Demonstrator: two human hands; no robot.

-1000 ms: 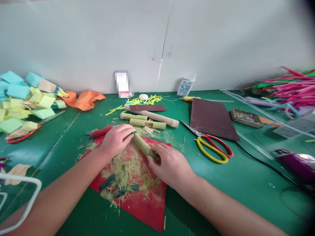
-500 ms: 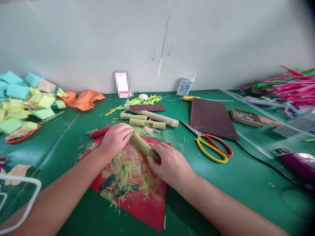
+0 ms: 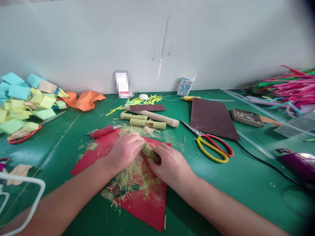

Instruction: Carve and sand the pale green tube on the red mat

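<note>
My right hand [image 3: 169,164] is closed around the near end of a short pale-green bamboo piece [image 3: 149,151]. Over the far part of that bamboo, my left hand [image 3: 128,149] is curled with its fingers pressed together. A small dark edge, like folded sandpaper, shows at the left fingertips; most of it is hidden. Beneath both hands lies a red sheet [image 3: 150,209], strewn with fibrous shavings [image 3: 128,177] and dark strips [image 3: 130,188]. A red-handled knife [image 3: 103,131] rests past my left hand, its blade pointing right.
Behind the hands lie notched bamboo pieces [image 3: 147,123] and a long pale rod [image 3: 162,118]. Scissors [image 3: 211,147] and a dark brown sheet [image 3: 211,118] are on the right. Folded paper blocks [image 3: 22,105] are heaped at left. A white frame [image 3: 40,193] juts in at lower left.
My left hand has slid toward me and to the right along the bamboo, closer to my right hand. The knife blade is now uncovered. My right hand stays put.
</note>
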